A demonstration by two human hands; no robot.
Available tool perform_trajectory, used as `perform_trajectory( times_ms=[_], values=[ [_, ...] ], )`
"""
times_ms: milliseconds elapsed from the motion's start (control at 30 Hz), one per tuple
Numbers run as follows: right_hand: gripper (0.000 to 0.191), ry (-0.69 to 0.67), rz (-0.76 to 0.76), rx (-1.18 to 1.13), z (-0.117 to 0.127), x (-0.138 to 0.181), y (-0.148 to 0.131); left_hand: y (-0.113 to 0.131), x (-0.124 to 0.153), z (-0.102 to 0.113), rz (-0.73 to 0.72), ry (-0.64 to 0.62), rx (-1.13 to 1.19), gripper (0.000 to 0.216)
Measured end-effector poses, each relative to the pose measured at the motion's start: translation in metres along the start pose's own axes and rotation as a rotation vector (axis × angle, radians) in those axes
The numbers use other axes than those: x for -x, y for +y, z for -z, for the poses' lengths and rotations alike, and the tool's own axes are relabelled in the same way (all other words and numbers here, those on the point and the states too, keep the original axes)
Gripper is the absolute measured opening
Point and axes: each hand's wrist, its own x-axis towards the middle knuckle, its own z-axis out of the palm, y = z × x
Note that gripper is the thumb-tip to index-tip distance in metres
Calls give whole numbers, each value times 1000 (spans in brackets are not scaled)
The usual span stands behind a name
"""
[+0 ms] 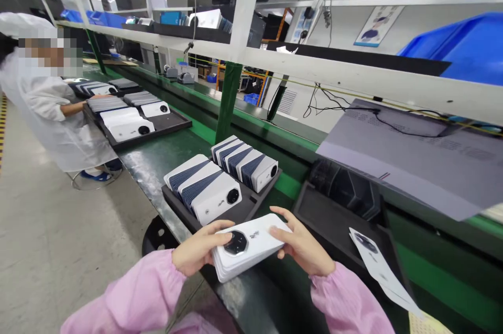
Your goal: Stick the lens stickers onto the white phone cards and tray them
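Observation:
Both my hands hold a stack of white phone back covers (251, 247) with a black round camera ring on top. My left hand (200, 250) grips the stack's left end, thumb lying on the top cover near the ring. My right hand (301, 245) wraps the right end, fingers curled round the edge. Just beyond the stack sits a black tray (251, 207) with several rows of the same white covers standing on edge (208, 187).
A green conveyor bench (165, 158) runs away to the left. A second black tray (173, 125) of covers lies farther along, where a person in a white coat (47, 108) works. A grey sheet (412, 158) and a printed slip (377, 266) lie to my right.

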Motion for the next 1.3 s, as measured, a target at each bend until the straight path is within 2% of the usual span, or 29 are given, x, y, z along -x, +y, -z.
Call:
perform_trajectory(
  times_ms=[67,167,300,500,633,700,767,833,900,967,1033,1100,1200,1300],
  values=[
    [56,80,11,-19,-4,2,-8,2,-3,-3,52,-37,117,46],
    [44,191,129,14,-9,-4,-14,5,-8,-7,164,-55,352,45],
    [41,193,243,73,-13,-30,-8,3,-12,-4,273,-4,535,44],
    [43,130,133,103,-25,-82,2,2,-20,8,195,123,599,31],
    [34,214,53,146,-35,-110,3,7,-31,12,113,210,577,33],
    [30,257,16,196,-36,-120,3,11,-26,16,89,200,567,39],
    [29,281,-13,244,-34,-126,4,13,-9,22,76,156,433,53],
    [29,293,-33,275,-33,-130,5,13,16,31,42,150,-11,68],
    [29,291,-51,283,-35,-135,5,12,39,39,-138,226,-532,65],
    [30,277,-68,277,-39,-140,5,8,49,42,-410,428,-884,54],
    [32,266,-71,274,-45,-145,5,4,43,41,-647,600,-1095,50],
    [36,272,-52,294,-50,-147,6,-1,24,37,-754,650,-1253,54],
    [46,329,33,374,-54,-140,11,-7,-7,33,-693,591,-1483,60],
    [59,426,161,466,-60,-129,20,-10,-23,32,-623,578,-1612,52]
  ],
)
